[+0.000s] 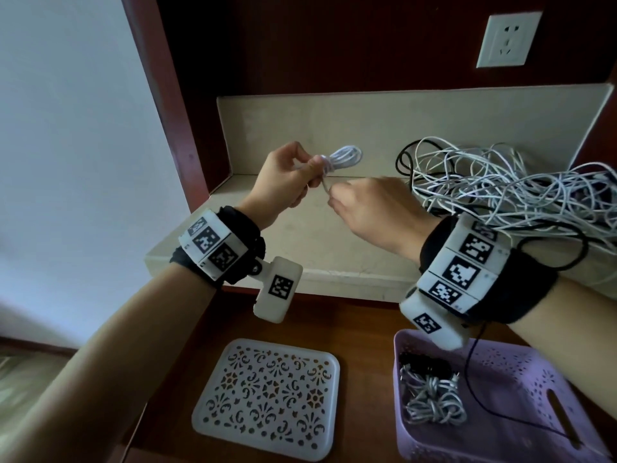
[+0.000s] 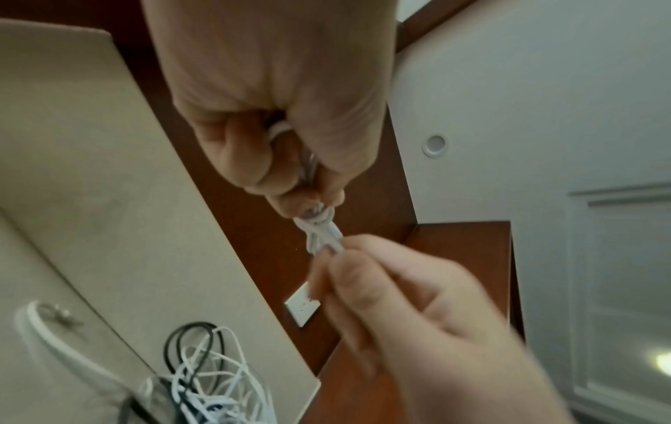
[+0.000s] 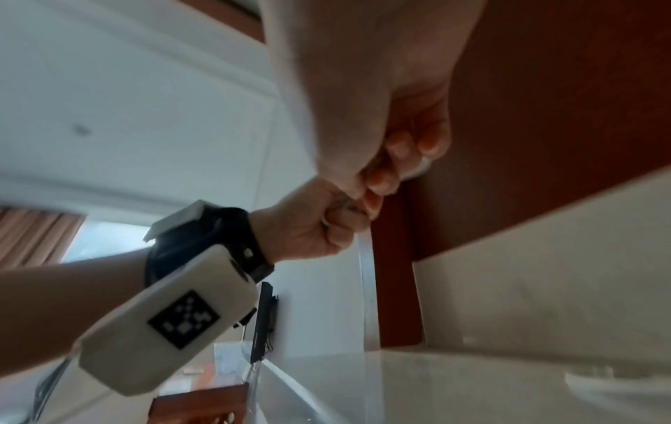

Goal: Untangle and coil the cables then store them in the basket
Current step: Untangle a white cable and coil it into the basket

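Head view: gripping the coiled white cable (image 1: 344, 157) in the left hand (image 1: 283, 182), loops pointing away, pinching its loose tail with the right hand (image 1: 377, 208) just beside, basket (image 1: 521, 379) well below.

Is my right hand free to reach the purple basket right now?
Probably not yet: the right hand pinches the tail of the white cable coil held by the left hand. Otherwise the purple basket lies open just below.
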### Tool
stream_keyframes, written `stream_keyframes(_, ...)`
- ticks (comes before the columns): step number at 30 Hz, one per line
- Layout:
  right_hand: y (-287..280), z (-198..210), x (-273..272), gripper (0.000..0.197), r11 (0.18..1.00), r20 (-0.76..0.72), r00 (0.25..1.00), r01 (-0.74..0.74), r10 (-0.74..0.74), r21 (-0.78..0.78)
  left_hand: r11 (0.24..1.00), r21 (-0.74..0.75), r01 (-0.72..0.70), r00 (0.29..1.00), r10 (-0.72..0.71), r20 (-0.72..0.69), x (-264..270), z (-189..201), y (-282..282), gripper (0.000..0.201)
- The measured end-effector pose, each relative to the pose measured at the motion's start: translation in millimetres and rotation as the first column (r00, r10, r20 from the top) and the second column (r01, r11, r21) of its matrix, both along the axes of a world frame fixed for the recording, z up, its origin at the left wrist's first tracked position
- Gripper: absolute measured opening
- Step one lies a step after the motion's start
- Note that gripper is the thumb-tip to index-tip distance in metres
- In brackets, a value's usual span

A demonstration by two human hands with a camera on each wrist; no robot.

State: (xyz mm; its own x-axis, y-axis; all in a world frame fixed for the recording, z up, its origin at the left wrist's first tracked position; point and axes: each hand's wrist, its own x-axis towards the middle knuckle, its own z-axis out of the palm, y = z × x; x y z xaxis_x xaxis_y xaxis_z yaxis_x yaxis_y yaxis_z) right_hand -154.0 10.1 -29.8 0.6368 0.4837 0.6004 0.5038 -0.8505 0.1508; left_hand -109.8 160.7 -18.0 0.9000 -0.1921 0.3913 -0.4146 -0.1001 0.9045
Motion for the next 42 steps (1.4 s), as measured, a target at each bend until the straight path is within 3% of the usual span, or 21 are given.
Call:
stream_keyframes(3,-8.0,12.7,-4.4,0.01,0.976,0.178,0.98,-0.047,0.086,-0.211,0.986,0.168,-0.012,1.0,0.014,-0.016,-0.5,2.4,4.2,0.027)
stream_keyframes(5,-13.4,20.0,-4.6,0.01,0.958,0.226,0.962,-0.09,0.154,-0.272,0.951,0.308,0.016,1.0,-0.008,-0.026,-2.6,4.3,7.1,0.024)
stream_keyframes(8,-15.0,30.7,-9.5,0.02,0.961,0.179,0.963,-0.161,0.203,-0.226,0.87,0.487,0.077,0.997,-0.063,-0.043,-10.5,6.4,8.3,0.015)
stream_keyframes(10,-15.4,33.9,-8.7,0.021,0.966,0.167,0.96,-0.198,0.225,-0.163,0.838,0.53,0.131,0.991,-0.108,-0.074,-16.7,5.6,6.5,0.015)
stream_keyframes(12,-18.6,38.3,-2.2,0.017,0.976,0.124,0.968,-0.218,0.22,-0.028,0.843,0.492,0.217,0.976,-0.173,-0.135,-23.4,4.7,4.2,0.025)
stream_keyframes(15,-25.8,40.1,6.3,0.008,0.933,-0.123,0.953,-0.235,0.276,0.271,0.872,0.323,0.369,0.923,-0.302,-0.239,-29.0,3.7,1.7,0.037)
stream_keyframes(19,-21.4,30.0,9.2,0.009,0.728,-0.294,0.824,-0.192,0.484,0.658,0.889,0.0,0.459,0.859,-0.443,-0.256,-31.9,8.4,-1.4,0.018)
stream_keyframes(21,-15.3,22.1,9.5,0.014,0.642,-0.327,0.78,-0.123,0.534,0.756,0.892,-0.125,0.434,0.868,-0.452,-0.206,-31.1,10.6,-3.9,0.012)
stream_keyframes(24,-6.5,10.8,6.6,0.018,0.577,-0.334,0.8,-0.019,0.499,0.816,0.903,-0.238,0.359,0.907,-0.397,-0.14,-28.0,8.2,-7.9,0.016)
stream_keyframes(28,7.4,4.1,5.5,0.021,0.488,-0.369,0.813,0.122,0.45,0.864,0.939,-0.311,0.144,0.982,-0.174,-0.073,-20.8,0.3,-12.5,0.028)
stream_keyframes(32,10.9,6.1,7.2,0.024,0.489,-0.456,0.802,0.24,0.387,0.838,0.979,-0.2,-0.041,0.995,0.059,0.085,-17.3,-5.4,-19.5,0.022)
stream_keyframes(34,10.0,9.2,6.0,0.025,0.476,-0.481,0.787,0.277,0.386,0.835,0.994,-0.077,-0.079,0.979,0.092,0.183,-15.1,-5.6,-21.6,0.01)
stream_keyframes(36,9.1,11.3,4.3,0.025,0.426,-0.487,0.774,0.312,0.405,0.849,0.988,0.083,-0.127,0.964,0.104,0.243,-10.5,-4.2,-23.7,0.019)
stream_keyframes(39,7.1,8.4,1.3,0.023,0.366,-0.48,0.771,0.34,0.419,0.866,0.967,0.219,-0.134,0.973,0.086,0.214,-5.9,-2.8,-26.4,0.019)
stream_keyframes(42,5.8,-2.6,-2.7,0.014,0.354,-0.419,0.794,0.275,0.44,0.894,0.985,0.157,-0.072,0.994,0.058,0.093,-6.8,-8.0,-24.4,0.017)
